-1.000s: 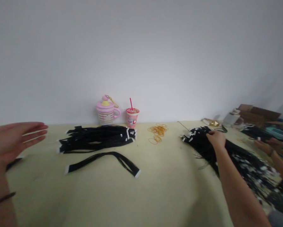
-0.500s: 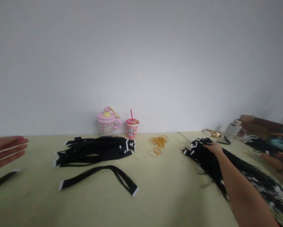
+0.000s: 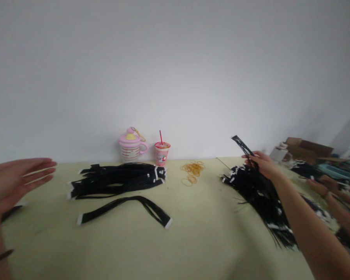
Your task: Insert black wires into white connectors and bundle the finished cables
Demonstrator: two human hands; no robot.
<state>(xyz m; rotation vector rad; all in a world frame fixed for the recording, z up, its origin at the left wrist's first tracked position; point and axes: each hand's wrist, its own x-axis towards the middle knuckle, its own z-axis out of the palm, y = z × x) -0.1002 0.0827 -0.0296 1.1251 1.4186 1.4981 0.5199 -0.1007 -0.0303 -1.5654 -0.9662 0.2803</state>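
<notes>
Left hand: the left hand (image 3: pixel 17 181) is open, its fingers slightly parted, held up at the left edge of the view and apparently touching nothing. A thin dark wristband (image 3: pixel 0 258) circles the wrist, and a short black strap end (image 3: pixel 13 212) lies below the hand.

Right hand: the right hand (image 3: pixel 261 163) is closed, pinching a small bunch of flat black straps (image 3: pixel 242 145) that stick up out of its grip.

Main pile: a large, loose heap of white-tipped black straps (image 3: pixel 261 198) lies on the table directly below the right hand, spreading toward the person.

Sorted straps: a long bundle of black straps (image 3: pixel 116 181) lies straight across the table, with white tips at both ends. A single looped strap (image 3: pixel 125 207) lies just in front of it.

Table: the pale yellow tabletop (image 3: pixel 198 241) also holds a scatter of orange rubber bands (image 3: pixel 192 172).

Against the wall: a pink and white mug (image 3: pixel 130 147) stands beside a pink cup with a red straw (image 3: pixel 162 154).

Far right: a co-worker's two hands (image 3: pixel 317 187) work at the table's right side, near a cardboard box (image 3: pixel 307 151). What they hold is too small to tell.
</notes>
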